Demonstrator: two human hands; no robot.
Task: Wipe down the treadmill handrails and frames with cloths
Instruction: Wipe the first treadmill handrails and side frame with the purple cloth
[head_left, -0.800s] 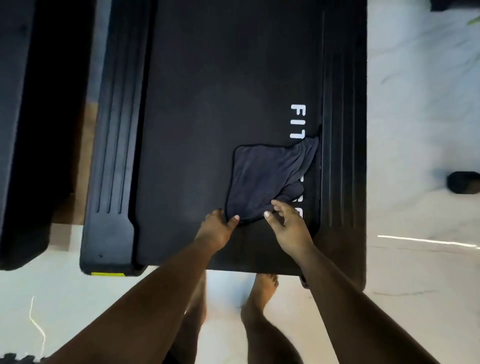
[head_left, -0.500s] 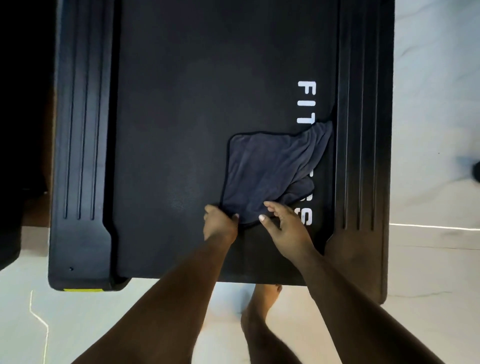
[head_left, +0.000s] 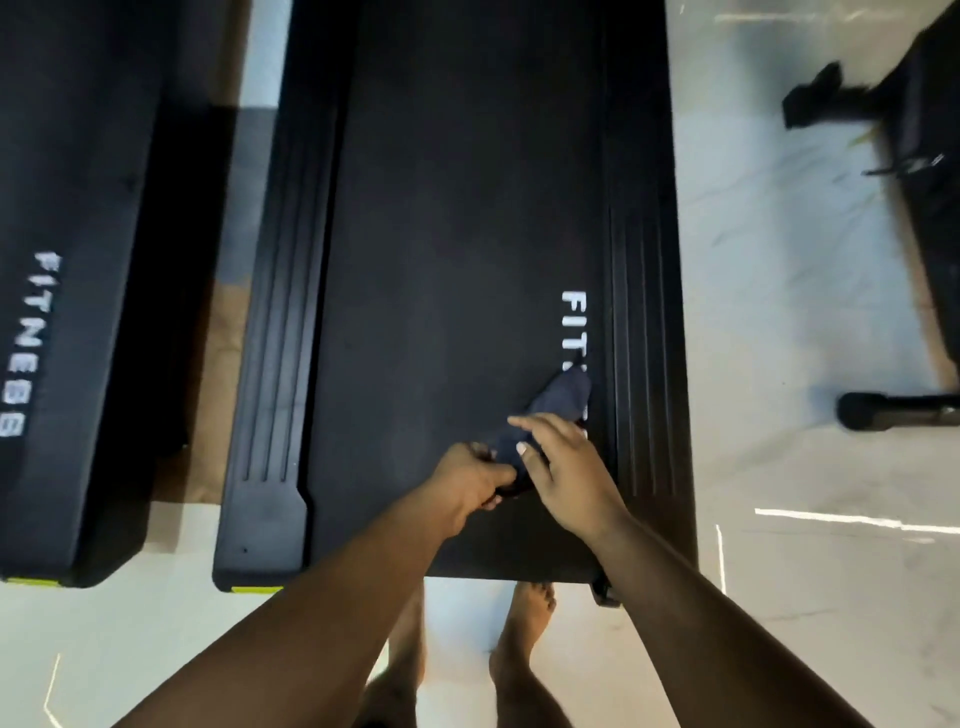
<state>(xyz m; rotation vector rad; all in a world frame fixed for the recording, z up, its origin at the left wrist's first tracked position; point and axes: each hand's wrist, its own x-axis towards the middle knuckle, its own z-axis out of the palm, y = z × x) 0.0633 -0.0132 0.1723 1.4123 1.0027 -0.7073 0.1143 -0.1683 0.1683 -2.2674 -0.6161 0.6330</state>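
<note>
While both the left hand (head_left: 470, 480) and right hand (head_left: 563, 467) pinch it, the dark cloth (head_left: 558, 402) lies bunched on the treadmill belt (head_left: 441, 286).

A pale marble floor (head_left: 810, 364) carries a black treadmill (head_left: 457, 260) through the middle of the frame, with a second treadmill (head_left: 78, 260) at the left edge. On the central belt, lower right of centre, lies a bunched dark cloth (head_left: 558, 400), covering part of the white lettering. Bare feet (head_left: 524, 623) stand on the floor at bottom centre.

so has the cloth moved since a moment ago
Yes. The cloth, earlier spread flat over the belt, is bunched up toward the FITNESS lettering and right side rail.
</note>
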